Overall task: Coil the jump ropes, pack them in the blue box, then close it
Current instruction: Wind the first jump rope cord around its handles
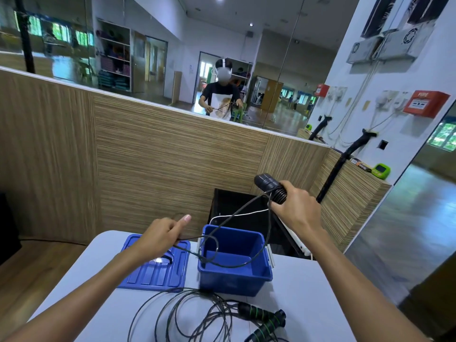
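Observation:
The open blue box (234, 280) stands on the white table (308, 304), with its blue lid (158, 267) lying flat to its left. My right hand (298, 208) grips the black ribbed handles (271, 187) of a jump rope above and behind the box. Its thin black cord (237, 265) loops down into the box and runs to my left hand (162, 233), which pinches it above the lid. A second jump rope (197, 314) lies loose on the table in front of the box, its black handles with green rings (266, 319) at the right.
A wood-panelled low wall with a mirror above it stands behind the table. A black bin (237, 208) and a white cable sit behind the box. At the right, a ledge holds a green device (381, 171) and a black pole leans there.

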`<state>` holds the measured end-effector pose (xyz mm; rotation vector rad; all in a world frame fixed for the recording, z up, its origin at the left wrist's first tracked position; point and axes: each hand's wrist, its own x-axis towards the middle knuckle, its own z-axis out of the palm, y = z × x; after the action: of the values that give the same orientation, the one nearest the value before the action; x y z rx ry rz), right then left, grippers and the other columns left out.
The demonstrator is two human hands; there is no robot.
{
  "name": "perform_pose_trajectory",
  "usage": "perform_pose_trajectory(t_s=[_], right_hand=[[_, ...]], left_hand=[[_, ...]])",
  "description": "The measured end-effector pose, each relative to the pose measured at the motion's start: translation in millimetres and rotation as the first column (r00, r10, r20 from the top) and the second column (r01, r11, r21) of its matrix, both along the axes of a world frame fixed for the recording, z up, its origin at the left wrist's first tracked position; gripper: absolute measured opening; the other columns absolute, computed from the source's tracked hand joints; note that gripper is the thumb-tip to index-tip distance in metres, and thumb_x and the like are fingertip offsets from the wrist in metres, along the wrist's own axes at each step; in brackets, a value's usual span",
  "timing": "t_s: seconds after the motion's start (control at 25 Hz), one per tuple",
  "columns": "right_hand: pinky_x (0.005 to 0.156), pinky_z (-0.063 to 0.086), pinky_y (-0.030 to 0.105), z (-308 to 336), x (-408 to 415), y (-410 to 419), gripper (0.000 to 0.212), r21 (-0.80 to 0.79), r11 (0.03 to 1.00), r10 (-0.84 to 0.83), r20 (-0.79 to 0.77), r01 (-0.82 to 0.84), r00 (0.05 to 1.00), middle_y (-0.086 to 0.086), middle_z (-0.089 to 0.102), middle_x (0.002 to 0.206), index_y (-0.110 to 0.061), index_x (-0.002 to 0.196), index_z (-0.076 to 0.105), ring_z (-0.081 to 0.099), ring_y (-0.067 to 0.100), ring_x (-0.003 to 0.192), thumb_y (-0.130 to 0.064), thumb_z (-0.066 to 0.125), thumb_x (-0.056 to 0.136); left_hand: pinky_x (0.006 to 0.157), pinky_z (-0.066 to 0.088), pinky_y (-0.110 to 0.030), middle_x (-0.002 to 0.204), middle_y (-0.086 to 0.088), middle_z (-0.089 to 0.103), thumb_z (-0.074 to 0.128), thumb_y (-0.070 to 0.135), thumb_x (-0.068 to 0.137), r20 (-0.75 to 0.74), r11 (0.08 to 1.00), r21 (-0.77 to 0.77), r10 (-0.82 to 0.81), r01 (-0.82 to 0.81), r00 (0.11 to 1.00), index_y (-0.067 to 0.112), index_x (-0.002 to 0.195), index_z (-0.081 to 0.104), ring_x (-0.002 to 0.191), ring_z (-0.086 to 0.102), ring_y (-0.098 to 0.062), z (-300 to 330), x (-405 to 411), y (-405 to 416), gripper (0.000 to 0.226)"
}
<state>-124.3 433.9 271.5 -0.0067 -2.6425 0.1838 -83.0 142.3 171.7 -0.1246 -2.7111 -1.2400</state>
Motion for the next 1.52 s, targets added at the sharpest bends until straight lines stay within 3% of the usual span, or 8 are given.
perform_pose_trajectory(t_s=[0.12,0.36,0.64,0.96,1.08,1.32,1.4,1.52], right_hand=[[0.066,0.054,0.036,0,-2,6,0.051,-0.03,1.0,-0.007,-0.015,0.007,1.0,0.004,0.072,0.092,-0.028,0.129,0.055,0.069,0.031,0.083,-0.05,0.068,0.085],[0.057,0.042,0.029,1,1,12,0.05,-0.025,0.999,-0.025,-0.026,0.024,0.999,0.002,0.071,0.089,-0.028,0.129,0.055,0.068,0.027,0.079,-0.051,0.067,0.086],[0.063,0.053,0.033,6,2,17,0.048,-0.039,0.998,-0.042,-0.05,0.04,0.998,0.001,0.071,0.084,-0.03,0.126,0.056,0.068,0.026,0.076,-0.049,0.067,0.083],[0.074,0.057,0.04,0,10,-19,0.058,0.001,0.998,0.071,-0.028,-0.071,0.997,0.004,0.073,0.102,-0.031,0.134,0.052,0.07,0.031,0.093,-0.054,0.068,0.083],[0.074,0.056,0.04,-1,12,-33,0.057,0.023,0.993,0.114,-0.022,-0.114,0.993,0.003,0.071,0.104,-0.032,0.134,0.051,0.069,0.032,0.095,-0.054,0.067,0.083],[0.075,0.052,0.038,-10,18,-49,0.063,0.101,0.983,0.153,0.023,-0.154,0.988,0.003,0.069,0.111,-0.031,0.142,0.044,0.068,0.03,0.097,-0.054,0.064,0.087],[0.074,0.051,0.037,-14,19,-54,0.065,0.129,0.978,0.162,0.038,-0.166,0.986,0.003,0.068,0.113,-0.033,0.144,0.042,0.068,0.03,0.097,-0.056,0.063,0.087],[0.073,0.048,0.037,-20,19,-56,0.066,0.149,0.974,0.167,0.046,-0.172,0.985,0.001,0.067,0.114,-0.034,0.143,0.042,0.067,0.03,0.098,-0.06,0.063,0.086]], left_hand=[[0.051,0.032,-0.024,0.034,0.008,0.044,0.039,0.047,0.099,-0.015,0.997,0.072,0.023,-0.022,1.0,0.02,0.041,0.037,0.035,0.04,0.0,-3,-5,-2,0.064],[0.05,0.027,-0.029,0.043,0.004,0.032,0.038,0.054,0.096,-0.037,0.994,-0.103,0.021,-0.025,0.999,0.017,0.048,0.03,0.041,0.028,-0.011,-26,-11,-13,0.061],[0.069,0.048,-0.038,0.067,-0.007,0.059,0.026,0.062,0.096,0.085,0.913,-0.274,0.336,-0.302,0.938,0.016,0.055,0.047,0.071,0.059,-0.031,-58,-18,-41,0.066],[0.043,0.052,-0.025,0.073,-0.002,0.062,0.043,0.036,0.101,0.104,1.0,-0.015,-0.022,0.024,0.994,0.013,0.071,0.06,0.072,0.064,-0.025,-44,-18,-17,0.042],[0.045,0.056,-0.029,0.076,-0.01,0.063,0.046,0.035,0.1,0.06,0.993,0.112,-0.038,0.031,0.997,0.009,0.076,0.062,0.073,0.065,-0.025,-31,-17,-4,0.039],[0.062,0.057,-0.043,0.074,-0.004,0.067,0.048,0.039,0.099,-0.267,0.965,0.253,-0.004,0.074,0.964,0.021,0.079,0.061,0.069,0.065,-0.02,20,-9,35,0.03],[0.064,0.051,-0.029,0.074,0.002,0.065,0.048,0.043,0.099,-0.333,0.959,0.266,0.0,0.094,0.943,0.021,0.084,0.062,0.069,0.06,-0.014,39,-7,52,0.03],[0.062,0.044,-0.02,0.069,0.005,0.066,0.045,0.05,0.097,-0.2,0.941,0.327,-0.023,0.089,0.979,0.016,0.083,0.063,0.064,0.06,-0.007,61,-6,78,0.041]])
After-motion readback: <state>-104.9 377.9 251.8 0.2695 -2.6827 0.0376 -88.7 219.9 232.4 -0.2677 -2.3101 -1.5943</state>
